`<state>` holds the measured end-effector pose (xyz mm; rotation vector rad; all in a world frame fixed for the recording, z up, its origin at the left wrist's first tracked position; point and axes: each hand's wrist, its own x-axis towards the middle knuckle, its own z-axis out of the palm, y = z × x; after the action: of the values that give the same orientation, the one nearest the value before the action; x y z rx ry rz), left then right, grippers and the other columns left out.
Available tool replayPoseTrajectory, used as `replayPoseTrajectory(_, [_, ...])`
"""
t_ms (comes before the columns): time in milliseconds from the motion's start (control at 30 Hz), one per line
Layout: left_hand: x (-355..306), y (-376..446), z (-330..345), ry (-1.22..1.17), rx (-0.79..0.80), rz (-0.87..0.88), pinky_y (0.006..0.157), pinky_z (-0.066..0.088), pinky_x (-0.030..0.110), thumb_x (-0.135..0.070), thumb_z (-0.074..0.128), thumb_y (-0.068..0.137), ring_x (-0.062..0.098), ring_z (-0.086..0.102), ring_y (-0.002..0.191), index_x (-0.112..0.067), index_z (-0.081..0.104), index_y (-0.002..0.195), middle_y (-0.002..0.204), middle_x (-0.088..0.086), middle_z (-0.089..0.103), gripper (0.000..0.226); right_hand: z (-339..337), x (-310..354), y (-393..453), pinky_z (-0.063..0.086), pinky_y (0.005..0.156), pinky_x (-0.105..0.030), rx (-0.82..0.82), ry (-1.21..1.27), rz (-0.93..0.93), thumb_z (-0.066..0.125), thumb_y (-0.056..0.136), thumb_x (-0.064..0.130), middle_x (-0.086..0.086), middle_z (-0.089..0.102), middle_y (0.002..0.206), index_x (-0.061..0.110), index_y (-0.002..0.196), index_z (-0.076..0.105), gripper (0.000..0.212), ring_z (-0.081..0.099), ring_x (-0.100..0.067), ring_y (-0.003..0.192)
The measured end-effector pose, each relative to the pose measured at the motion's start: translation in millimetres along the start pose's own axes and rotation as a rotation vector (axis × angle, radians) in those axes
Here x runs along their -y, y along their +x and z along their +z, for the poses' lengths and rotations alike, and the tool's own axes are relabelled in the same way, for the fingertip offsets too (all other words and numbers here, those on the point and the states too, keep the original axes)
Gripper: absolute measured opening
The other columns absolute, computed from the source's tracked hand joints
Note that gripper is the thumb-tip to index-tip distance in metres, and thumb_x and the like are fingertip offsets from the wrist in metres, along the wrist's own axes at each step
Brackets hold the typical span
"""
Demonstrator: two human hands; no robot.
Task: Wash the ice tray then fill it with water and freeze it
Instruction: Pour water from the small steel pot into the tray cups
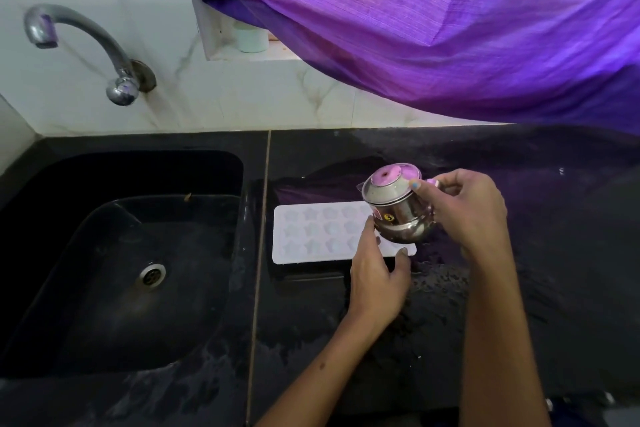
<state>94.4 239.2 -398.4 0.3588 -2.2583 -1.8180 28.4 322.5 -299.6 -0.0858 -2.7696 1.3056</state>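
Observation:
A white ice tray [318, 234] with star and flower shaped cells lies flat on the black counter, just right of the sink. Above its right end a small steel jug [398, 210] is tilted toward the tray. My right hand [471, 211] grips the jug from the right, fingers curled round its rim and side. My left hand [379, 274] is at the tray's front right corner, fingers reaching under the jug's base and thumb touching the tray edge. Whether water is pouring cannot be told.
A black sink [114, 270] with a steel drain [152, 274] sits on the left, under a curved steel tap [86, 45] on the white tiled wall. The counter [554, 236] is wet in patches. A purple curtain [450, 28] hangs over the back right.

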Motion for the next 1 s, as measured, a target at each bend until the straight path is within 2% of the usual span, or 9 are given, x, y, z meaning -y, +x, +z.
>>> replayPoseTrajectory(133, [-0.9,0.9,-6.6,0.000,0.002,0.004,0.103,0.040,0.030,-0.019,0.054,0.086,0.004,0.044,0.120,-0.028,0.032,0.141,0.130,-0.017,0.049,0.060,9.1,7.0,-1.6,0.054,0.076,-0.040,-0.006,-0.040,-0.018,0.073,0.079,0.047,0.003,0.068,0.081,0.023,0.082,0.064,0.026,0.066,-0.021,0.083])
replayPoseTrajectory(233, [0.7,1.5,-11.6,0.018,0.015,-0.006,0.086,0.036,0.009,-0.015,0.055,0.089,-0.012,0.044,0.101,-0.031,0.036,0.138,0.113,-0.029,0.048,0.055,15.2,11.8,-2.8,0.046,0.070,-0.034,0.003,-0.090,-0.026,0.072,0.080,0.048,0.002,0.068,0.084,0.024,0.082,0.062,0.026,0.064,-0.021,0.084])
replayPoseTrajectory(300, [1.8,1.5,-13.8,0.029,0.020,-0.012,0.079,0.034,0.005,-0.015,0.055,0.089,-0.020,0.043,0.093,-0.030,0.036,0.137,0.108,-0.029,0.047,0.053,17.9,14.6,-4.0,0.041,0.068,-0.032,0.008,-0.110,-0.031,0.071,0.081,0.048,0.001,0.068,0.085,0.025,0.082,0.061,0.025,0.063,-0.022,0.084])
replayPoseTrajectory(367, [1.5,1.3,-15.4,0.034,0.021,-0.018,0.078,0.032,0.002,-0.015,0.055,0.089,-0.021,0.042,0.092,-0.030,0.037,0.137,0.111,-0.027,0.047,0.052,19.6,16.1,-5.2,0.040,0.068,-0.031,0.011,-0.118,-0.037,0.071,0.082,0.046,0.001,0.068,0.086,0.025,0.082,0.060,0.024,0.063,-0.022,0.085])
replayPoseTrajectory(600, [0.2,0.1,-18.4,0.032,0.037,-0.028,0.089,0.036,0.014,-0.015,0.054,0.091,-0.009,0.041,0.103,-0.027,0.038,0.138,0.117,-0.021,0.050,0.052,21.7,18.8,-6.8,0.042,0.069,-0.033,0.010,-0.142,-0.042,0.072,0.082,0.043,0.000,0.067,0.085,0.027,0.071,0.054,0.027,0.062,-0.024,0.086])
replayPoseTrajectory(867, [2.5,-1.0,-18.4,0.041,0.045,-0.043,0.096,0.037,0.019,-0.018,0.055,0.091,0.000,0.044,0.114,-0.026,0.037,0.139,0.130,-0.011,0.053,0.052,21.4,22.3,-12.1,0.039,0.067,-0.032,0.016,-0.178,-0.042,0.071,0.084,0.043,0.001,0.062,0.084,0.027,0.074,0.053,0.026,0.058,-0.021,0.082])
replayPoseTrajectory(1000, [3.6,-1.5,-18.8,0.036,0.042,-0.038,0.097,0.038,0.021,-0.017,0.054,0.090,0.004,0.045,0.118,-0.026,0.038,0.139,0.131,-0.010,0.052,0.052,20.6,22.7,-14.8,0.039,0.067,-0.032,0.014,-0.179,-0.042,0.071,0.084,0.042,0.002,0.061,0.082,0.028,0.066,0.048,0.032,0.058,-0.022,0.082])
